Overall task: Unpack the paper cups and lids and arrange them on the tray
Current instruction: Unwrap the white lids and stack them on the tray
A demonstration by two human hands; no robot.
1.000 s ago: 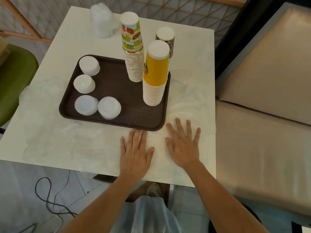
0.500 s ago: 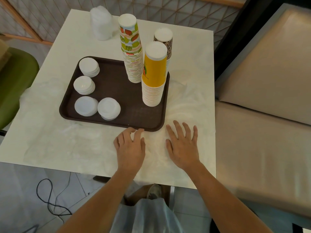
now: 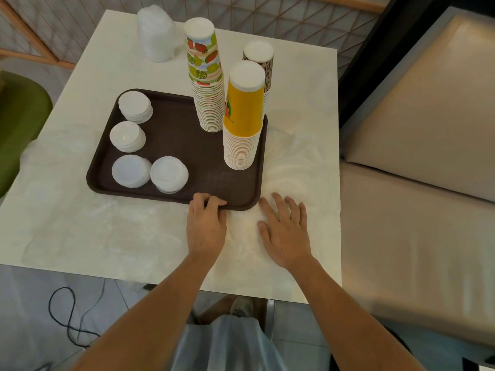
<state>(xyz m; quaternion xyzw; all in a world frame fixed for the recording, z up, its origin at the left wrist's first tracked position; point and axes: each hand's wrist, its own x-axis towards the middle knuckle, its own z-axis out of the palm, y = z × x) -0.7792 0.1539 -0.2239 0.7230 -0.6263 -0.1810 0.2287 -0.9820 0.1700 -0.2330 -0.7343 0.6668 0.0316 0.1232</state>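
Head view: I've got the brown tray [image 3: 171, 135] sitting mid-table [image 3: 80, 236]. The left hand [image 3: 206, 226] has its fingers curled over the tray's near rim. The right hand [image 3: 285, 231] lies flat with fingers spread on the table, just beside the tray's near right corner. The lids [image 3: 168, 174] sit in four low stacks on the tray's left side. Fruit cups [image 3: 207, 89] and yellow cups [image 3: 242, 124] stand upside down in tall stacks on its right side. Spotted cups [image 3: 261, 57] stand behind the yellow stack with their base hidden, so I can't tell if they're on the tray. Clear wrap [image 3: 292, 162] lies crumpled on the table, and there's a white bag [image 3: 156, 33] at the far edge. A green chair [image 3: 18, 124] is on the left and a tan bench [image 3: 415, 210] on the right.
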